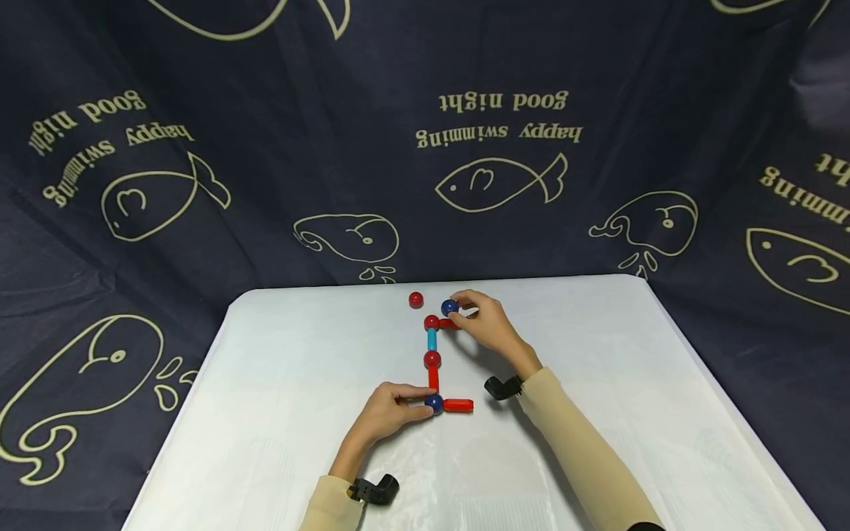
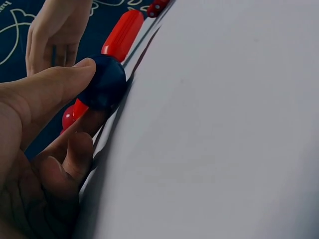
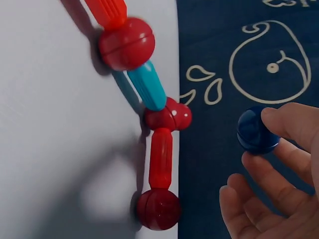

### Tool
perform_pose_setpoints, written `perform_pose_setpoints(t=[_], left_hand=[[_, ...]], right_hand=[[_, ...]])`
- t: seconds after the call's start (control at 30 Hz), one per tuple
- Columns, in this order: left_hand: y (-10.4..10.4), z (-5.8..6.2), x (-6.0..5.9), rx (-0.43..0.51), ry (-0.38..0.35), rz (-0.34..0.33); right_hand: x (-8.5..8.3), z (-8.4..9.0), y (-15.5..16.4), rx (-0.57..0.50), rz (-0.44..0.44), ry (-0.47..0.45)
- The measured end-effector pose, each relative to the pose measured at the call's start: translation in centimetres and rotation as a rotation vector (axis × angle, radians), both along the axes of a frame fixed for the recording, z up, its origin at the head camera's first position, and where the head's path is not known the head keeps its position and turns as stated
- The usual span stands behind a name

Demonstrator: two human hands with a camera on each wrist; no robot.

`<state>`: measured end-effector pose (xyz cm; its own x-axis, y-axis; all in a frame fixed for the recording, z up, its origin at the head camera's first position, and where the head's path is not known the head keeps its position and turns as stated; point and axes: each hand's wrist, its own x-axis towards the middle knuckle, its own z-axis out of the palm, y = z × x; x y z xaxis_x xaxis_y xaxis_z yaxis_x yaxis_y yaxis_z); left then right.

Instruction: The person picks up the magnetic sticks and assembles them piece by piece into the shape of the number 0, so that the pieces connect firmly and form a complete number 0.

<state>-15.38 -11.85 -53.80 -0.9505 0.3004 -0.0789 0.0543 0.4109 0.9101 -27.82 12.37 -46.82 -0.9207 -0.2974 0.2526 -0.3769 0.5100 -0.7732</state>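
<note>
My left hand [image 1: 392, 409] pinches a dark blue ball [image 2: 104, 84] at the near corner of a joined ball-and-rod figure. One red rod [image 1: 458, 405] points right from that ball. Another red rod [image 1: 434, 377] runs away to a red ball [image 1: 432, 359], followed by a light blue rod [image 1: 432, 339] and a second red ball [image 1: 432, 322]. From there a red rod [image 3: 160, 159] leads to an end red ball [image 3: 158, 209], which my right hand hides in the head view. Above that far rod, my right hand [image 1: 488, 322] pinches a separate blue ball [image 3: 256, 130] between thumb and fingers.
A loose red ball [image 1: 415, 299] lies near the back edge of the white table [image 1: 299, 354], left of the figure's far corner. Dark blue cloth [image 1: 398, 147] with fish and whale drawings hangs behind. Black bands [image 1: 375, 490] are on both wrists.
</note>
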Motion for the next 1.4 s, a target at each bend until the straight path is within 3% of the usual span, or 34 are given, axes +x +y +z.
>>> perform_pose_setpoints(t=[0.7, 1.2, 1.4], left_hand=[[0.0, 0.2, 0.1, 0.005, -0.002, 0.002], [0.3, 0.3, -0.1, -0.045, 0.027, 0.020], [0.8, 0.3, -0.2, -0.033, 0.041, 0.012]], right_hand=[[7.6, -1.4, 3.7, 0.014, 0.043, -0.063], [10.4, -3.3, 6.1, -0.006, 0.040, -0.097], [10.9, -3.5, 6.9, 0.008, 0.019, -0.069]])
